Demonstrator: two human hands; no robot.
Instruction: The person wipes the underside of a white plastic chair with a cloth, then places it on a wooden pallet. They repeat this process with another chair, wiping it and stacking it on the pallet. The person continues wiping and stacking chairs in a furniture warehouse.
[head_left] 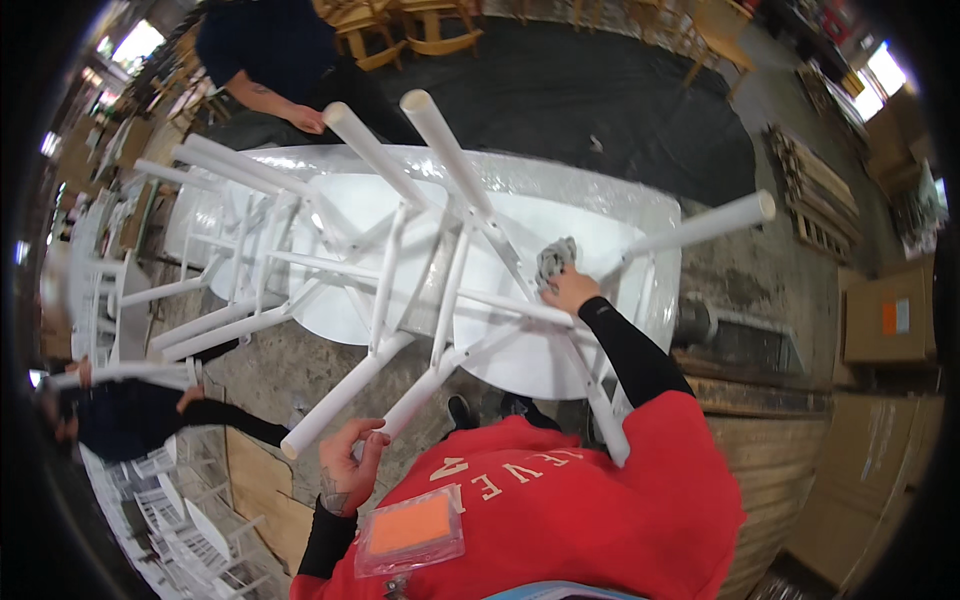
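An upturned white chair [505, 350] rests on a plastic-wrapped table [560, 180], its legs pointing up and outward. My right hand [573, 290] is closed on a crumpled grey cloth [555, 258], over the underside of the seat between the legs. Low on the left, my left hand [350, 458] is loosely curled with thumb and fingers apart and nothing in it. Its fingertips are beside the end of a near chair leg [420, 398]; whether they touch is hard to tell. A second upturned white chair [350, 310] stands directly to the left.
Across the table stands a person in dark clothes [270, 50]. At the left, another person [130, 415] handles a white piece of furniture. White chairs [190, 530] crowd the lower left, wooden chairs [430, 25] the far side. Cardboard boxes [890, 315] and a pallet [815, 195] are at the right.
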